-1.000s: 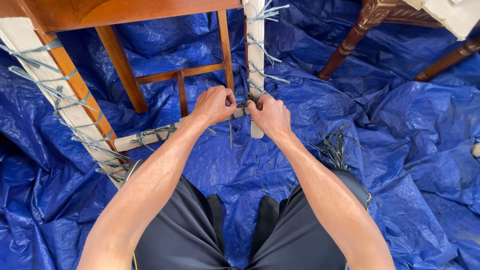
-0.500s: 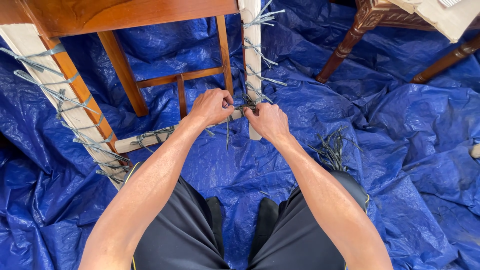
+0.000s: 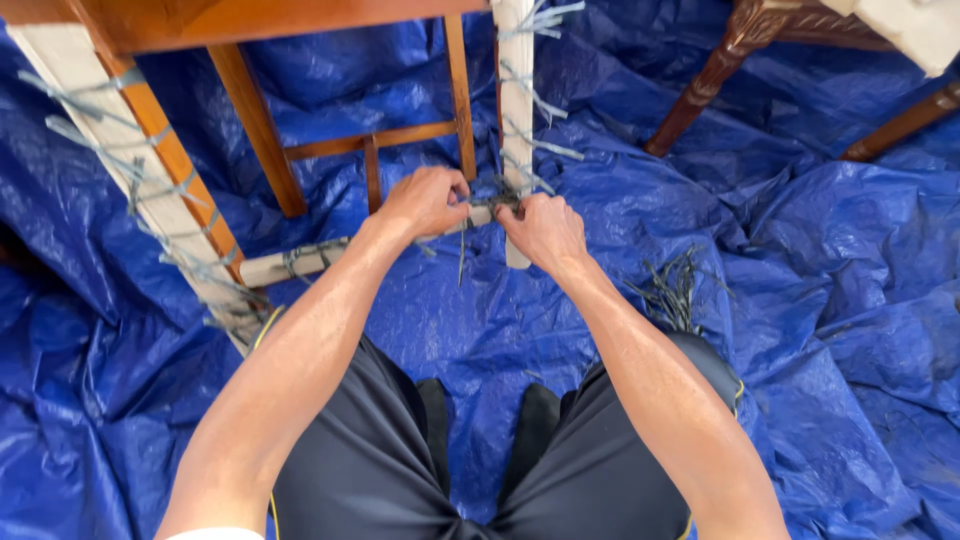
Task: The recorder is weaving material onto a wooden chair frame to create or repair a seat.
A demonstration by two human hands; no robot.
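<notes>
Both hands stay closed on the grey strap (image 3: 490,202) at the foot of the padded table leg (image 3: 517,150) — left hand (image 3: 425,200) and right hand (image 3: 545,228) have barely shifted, so the knot is still being tightened, over the blue tarp (image 3: 800,300).

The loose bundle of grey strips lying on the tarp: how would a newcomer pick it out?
Start from the crumpled blue tarp covering the floor. Look just right of the right hand, beside the person's knee: the loose bundle of grey strips lies there, fanned out and unattached, unlike the strips tied around the padded chair legs.
</notes>
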